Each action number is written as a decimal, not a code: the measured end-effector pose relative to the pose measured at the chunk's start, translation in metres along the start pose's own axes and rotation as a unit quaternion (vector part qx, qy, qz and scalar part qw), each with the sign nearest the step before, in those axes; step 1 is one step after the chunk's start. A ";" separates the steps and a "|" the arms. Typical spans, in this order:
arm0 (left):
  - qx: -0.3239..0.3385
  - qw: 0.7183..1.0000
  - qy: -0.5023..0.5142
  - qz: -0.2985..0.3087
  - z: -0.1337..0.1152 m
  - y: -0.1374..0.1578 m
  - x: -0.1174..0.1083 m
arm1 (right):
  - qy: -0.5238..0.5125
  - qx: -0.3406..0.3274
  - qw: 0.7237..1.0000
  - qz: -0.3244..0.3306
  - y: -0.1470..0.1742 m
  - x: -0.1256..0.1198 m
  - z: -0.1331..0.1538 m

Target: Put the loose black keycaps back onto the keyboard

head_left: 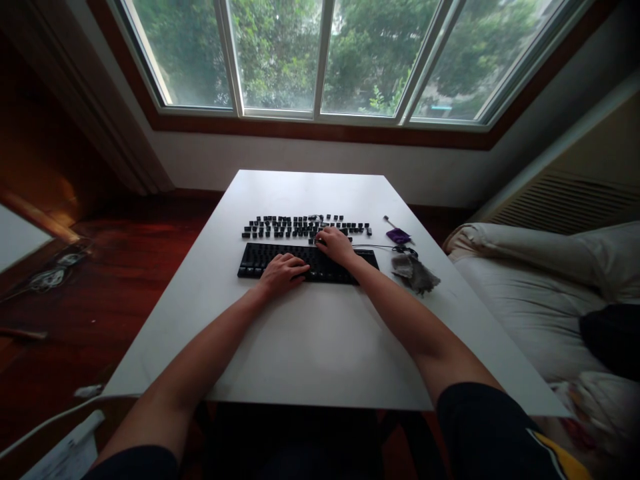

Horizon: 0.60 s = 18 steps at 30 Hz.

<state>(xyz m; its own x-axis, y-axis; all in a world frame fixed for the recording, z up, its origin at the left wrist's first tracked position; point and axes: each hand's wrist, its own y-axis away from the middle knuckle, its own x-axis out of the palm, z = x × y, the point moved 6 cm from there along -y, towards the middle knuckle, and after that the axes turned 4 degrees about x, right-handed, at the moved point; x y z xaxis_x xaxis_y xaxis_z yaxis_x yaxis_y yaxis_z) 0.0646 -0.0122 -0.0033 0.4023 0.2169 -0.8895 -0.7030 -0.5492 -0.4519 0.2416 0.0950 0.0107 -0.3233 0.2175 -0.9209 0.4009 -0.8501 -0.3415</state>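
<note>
A black keyboard (255,257) lies on the white table in front of me, with a cable leading off to its right. My left hand (284,272) rests on its front middle part, fingers stretched out and lying loosely over the edge. Just beyond the keyboard's back edge, my right hand (335,245) reaches down with curled fingers, closed at a small black keycap (319,241). Loose black keycaps (285,227) are spread in rows behind the keyboard. My right hand hides part of the keyboard and some of the nearest keycaps.
On the right of the white table (310,347) lie a crumpled grey cloth (414,272), a purple cloth-like item (399,235) and a thin small brush-like tool (389,221). A pale sofa (530,273) stands at the right. Windows (280,53) span the wall ahead.
</note>
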 end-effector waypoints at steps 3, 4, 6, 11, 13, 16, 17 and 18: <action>-0.003 1.000 -0.011 0.007 -0.001 0.000 0.001 | 0.044 -0.048 0.997 0.030 -0.013 0.005 0.009; -0.004 1.000 -0.013 0.007 -0.002 0.000 0.001 | 0.056 -0.061 0.996 0.039 -0.018 0.007 0.011; -0.005 1.000 -0.017 0.005 -0.002 0.000 0.001 | 0.074 -0.080 0.993 0.053 -0.025 0.010 0.014; 0.000 1.000 -0.012 0.006 -0.004 0.000 0.000 | 0.081 -0.092 0.990 0.072 -0.037 0.017 0.013; -0.002 1.000 -0.010 0.006 -0.004 0.000 0.000 | 0.080 -0.085 0.990 0.077 -0.039 0.018 0.012; -0.004 1.000 -0.009 0.007 -0.004 0.000 -0.001 | 0.074 -0.087 0.990 0.088 -0.040 0.019 0.013; -0.003 1.000 -0.008 0.007 -0.004 0.000 -0.001 | 0.068 -0.088 0.990 0.088 -0.039 0.019 0.014; -0.003 1.000 -0.006 0.007 -0.004 0.000 -0.001 | 0.062 -0.089 0.990 0.085 -0.038 0.018 0.016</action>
<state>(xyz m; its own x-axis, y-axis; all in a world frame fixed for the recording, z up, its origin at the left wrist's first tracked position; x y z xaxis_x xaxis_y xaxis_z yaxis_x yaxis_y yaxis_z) 0.0666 -0.0157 -0.0019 0.3843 0.2190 -0.8969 -0.7054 -0.5571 -0.4383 0.2069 0.1236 0.0105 -0.1340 0.1447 -0.9804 0.5889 -0.7840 -0.1963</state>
